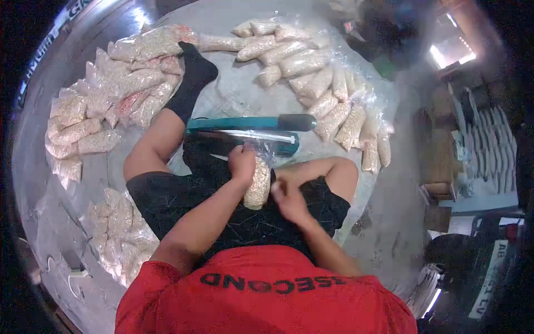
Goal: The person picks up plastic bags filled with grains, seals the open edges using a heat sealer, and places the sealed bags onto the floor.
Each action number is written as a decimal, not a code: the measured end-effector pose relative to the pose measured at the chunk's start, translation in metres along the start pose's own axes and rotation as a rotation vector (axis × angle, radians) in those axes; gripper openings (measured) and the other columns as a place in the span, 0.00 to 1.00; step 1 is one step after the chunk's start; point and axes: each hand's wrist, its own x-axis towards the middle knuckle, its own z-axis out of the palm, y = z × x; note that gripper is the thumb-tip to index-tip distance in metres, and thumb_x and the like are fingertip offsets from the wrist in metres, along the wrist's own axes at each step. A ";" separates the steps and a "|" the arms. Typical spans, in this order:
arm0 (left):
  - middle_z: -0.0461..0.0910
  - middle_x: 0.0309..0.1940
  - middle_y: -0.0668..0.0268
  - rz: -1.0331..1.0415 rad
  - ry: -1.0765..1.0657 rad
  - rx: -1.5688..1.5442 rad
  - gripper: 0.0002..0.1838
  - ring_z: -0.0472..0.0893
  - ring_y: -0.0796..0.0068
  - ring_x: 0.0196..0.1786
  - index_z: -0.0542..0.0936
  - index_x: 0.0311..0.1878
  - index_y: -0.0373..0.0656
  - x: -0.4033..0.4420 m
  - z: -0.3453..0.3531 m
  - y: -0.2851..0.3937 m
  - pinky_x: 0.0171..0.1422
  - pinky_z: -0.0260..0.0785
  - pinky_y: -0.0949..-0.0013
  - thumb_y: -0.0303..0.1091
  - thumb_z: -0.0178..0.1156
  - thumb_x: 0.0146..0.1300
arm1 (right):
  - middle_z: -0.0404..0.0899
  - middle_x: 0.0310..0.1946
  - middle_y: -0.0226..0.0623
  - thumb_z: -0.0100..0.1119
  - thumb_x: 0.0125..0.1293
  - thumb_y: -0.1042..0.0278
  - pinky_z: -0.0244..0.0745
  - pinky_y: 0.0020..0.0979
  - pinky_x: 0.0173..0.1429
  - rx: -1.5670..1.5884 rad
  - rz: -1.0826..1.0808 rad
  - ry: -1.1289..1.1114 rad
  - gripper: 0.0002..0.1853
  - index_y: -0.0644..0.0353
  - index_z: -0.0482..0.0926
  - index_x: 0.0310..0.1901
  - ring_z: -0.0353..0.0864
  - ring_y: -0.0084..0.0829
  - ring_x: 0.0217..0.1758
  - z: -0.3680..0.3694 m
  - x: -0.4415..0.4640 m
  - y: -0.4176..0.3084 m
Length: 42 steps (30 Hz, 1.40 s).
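Observation:
A clear plastic bag of pale pieces [257,189] lies in my lap, its upper end at the edge of a teal sealer [286,143]. The sealer's long teal arm with a dark handle [297,122] is raised above its base. My left hand [242,162] is closed on the bag's upper part, at its left side. Beside the bag's right side is my right hand [286,196], its fingers bent and slightly blurred; whether they touch the bag is hard to tell.
Filled bags lie in piles at the left [125,83], the upper right [328,83] and the lower left [119,228]. My bent legs surround the sealer. Stacked pale packs [489,145] and a brown carton [436,186] stand at the far right.

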 end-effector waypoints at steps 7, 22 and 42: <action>0.83 0.29 0.65 0.404 -0.123 -0.016 0.15 0.82 0.77 0.36 0.81 0.41 0.37 -0.104 -0.021 0.077 0.44 0.75 0.68 0.38 0.51 0.78 | 0.75 0.65 0.49 0.80 0.55 0.62 0.70 0.39 0.71 0.048 -0.126 -0.332 0.47 0.64 0.62 0.73 0.77 0.42 0.65 -0.010 0.008 0.010; 0.84 0.47 0.51 -0.546 -0.271 -1.175 0.23 0.85 0.51 0.49 0.76 0.60 0.41 -0.109 -0.130 0.016 0.63 0.76 0.48 0.51 0.55 0.75 | 0.86 0.41 0.27 0.67 0.70 0.63 0.76 0.26 0.49 0.261 0.154 -0.829 0.15 0.62 0.83 0.52 0.80 0.18 0.42 -0.024 -0.053 -0.105; 0.85 0.39 0.61 0.359 0.349 -0.506 0.14 0.85 0.67 0.43 0.82 0.50 0.34 -0.083 -0.239 0.175 0.49 0.79 0.60 0.33 0.65 0.67 | 0.84 0.41 0.29 0.68 0.69 0.68 0.76 0.27 0.53 0.152 0.119 -0.908 0.19 0.61 0.77 0.58 0.80 0.22 0.45 -0.069 -0.032 -0.028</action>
